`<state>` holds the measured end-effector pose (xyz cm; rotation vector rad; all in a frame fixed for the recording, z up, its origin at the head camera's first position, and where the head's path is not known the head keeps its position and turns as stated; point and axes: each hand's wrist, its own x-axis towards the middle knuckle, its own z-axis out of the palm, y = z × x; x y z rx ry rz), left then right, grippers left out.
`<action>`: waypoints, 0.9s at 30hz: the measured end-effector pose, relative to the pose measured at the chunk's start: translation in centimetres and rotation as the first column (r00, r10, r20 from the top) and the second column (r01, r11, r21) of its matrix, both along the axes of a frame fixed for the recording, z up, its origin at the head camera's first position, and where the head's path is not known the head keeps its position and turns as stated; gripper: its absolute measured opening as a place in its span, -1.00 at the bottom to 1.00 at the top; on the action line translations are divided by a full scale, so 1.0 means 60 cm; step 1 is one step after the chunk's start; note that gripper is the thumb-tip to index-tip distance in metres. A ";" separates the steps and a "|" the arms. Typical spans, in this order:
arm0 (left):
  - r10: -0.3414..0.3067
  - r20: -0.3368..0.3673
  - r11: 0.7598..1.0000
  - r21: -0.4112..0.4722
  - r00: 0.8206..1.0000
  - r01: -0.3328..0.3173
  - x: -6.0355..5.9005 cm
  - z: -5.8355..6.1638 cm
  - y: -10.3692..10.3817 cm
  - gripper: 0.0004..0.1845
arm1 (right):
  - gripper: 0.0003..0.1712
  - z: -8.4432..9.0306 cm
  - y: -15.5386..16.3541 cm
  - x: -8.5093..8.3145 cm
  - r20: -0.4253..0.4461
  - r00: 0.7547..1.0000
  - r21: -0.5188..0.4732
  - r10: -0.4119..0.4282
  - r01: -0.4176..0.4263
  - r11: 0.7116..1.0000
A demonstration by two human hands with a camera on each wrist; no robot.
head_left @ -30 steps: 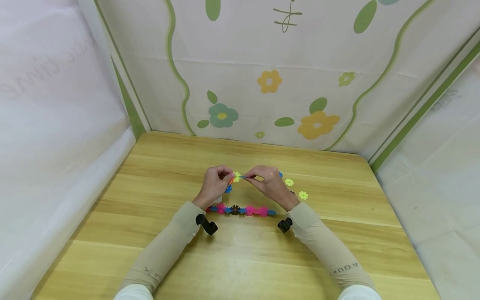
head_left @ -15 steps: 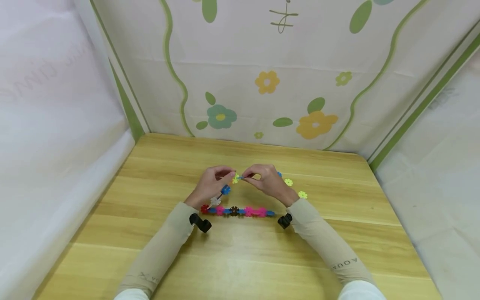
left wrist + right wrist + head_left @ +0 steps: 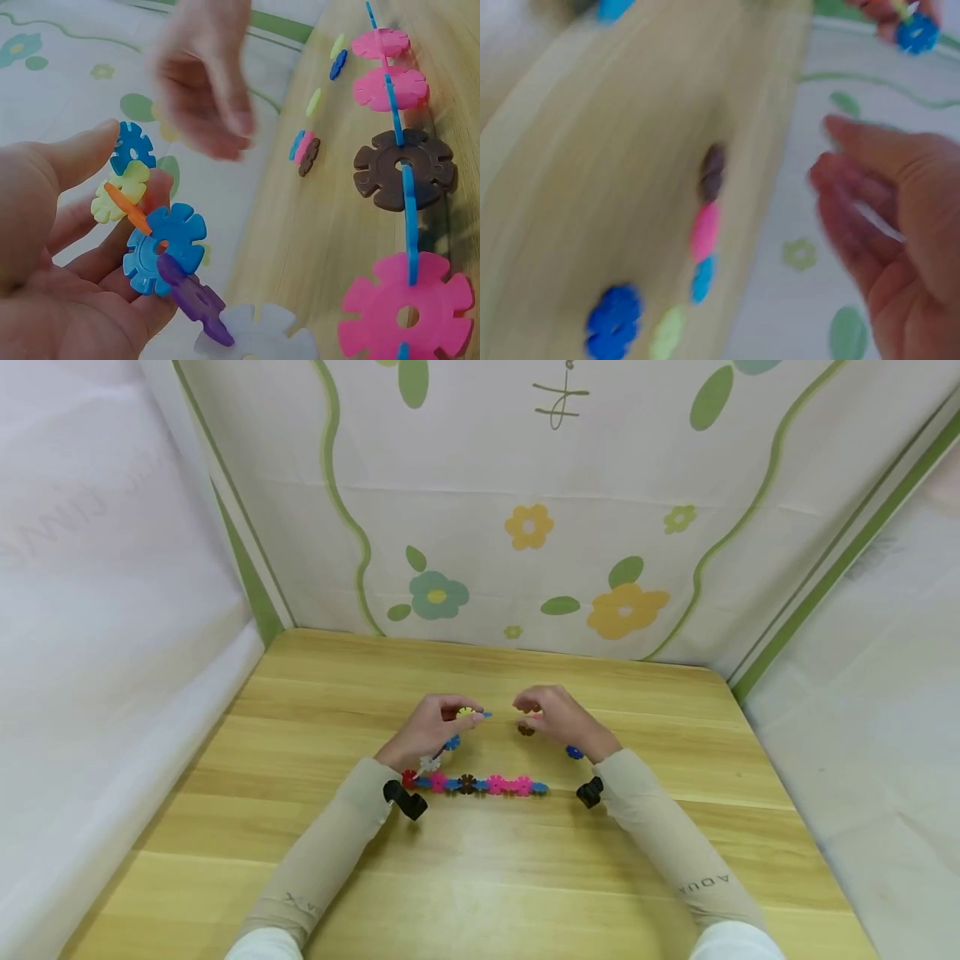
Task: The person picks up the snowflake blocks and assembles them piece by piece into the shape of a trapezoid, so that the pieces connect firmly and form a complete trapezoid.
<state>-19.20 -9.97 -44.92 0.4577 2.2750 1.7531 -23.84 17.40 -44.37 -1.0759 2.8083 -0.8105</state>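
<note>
While left hand (image 3: 425,729) pinches disc chain (image 3: 161,247), right hand (image 3: 558,718) empty

Small, smooth, glossy plastic snowflake-shaped discs in pink, blue and brown (image 3: 480,784) lie on a light, varnished wooden table (image 3: 480,877) with faint sheen, backed by matt flower-printed cloth (image 3: 525,485).

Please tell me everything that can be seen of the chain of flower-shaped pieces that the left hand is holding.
The chain is made of flat, notched discs that look like plastic, slotted into each other crosswise. From the top there is a blue piece, a yellow-green one, a thin orange one seen edge-on, a larger blue one, a purple one and a white one at the bottom. The left hand pinches its upper part between thumb and fingers, above the wooden table. The right hand is apart from it.
</note>
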 end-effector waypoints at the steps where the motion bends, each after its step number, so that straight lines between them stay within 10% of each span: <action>1: -0.002 0.004 1.000 -0.003 1.000 0.002 0.000 0.000 0.000 -0.78 | -0.70 -0.006 0.006 -0.003 0.028 0.999 0.042 -0.025 0.023 0.999; 11: -0.048 -0.033 0.998 -0.036 0.998 0.047 -0.001 -0.004 0.003 -0.79 | -0.74 -0.055 0.024 -0.018 0.115 0.992 0.203 -0.057 0.033 0.979; 27: -0.092 -0.048 0.995 -0.051 0.995 0.089 0.001 0.009 0.006 -0.77 | -0.95 -0.025 0.033 -0.005 0.232 0.972 0.037 -0.043 0.035 0.999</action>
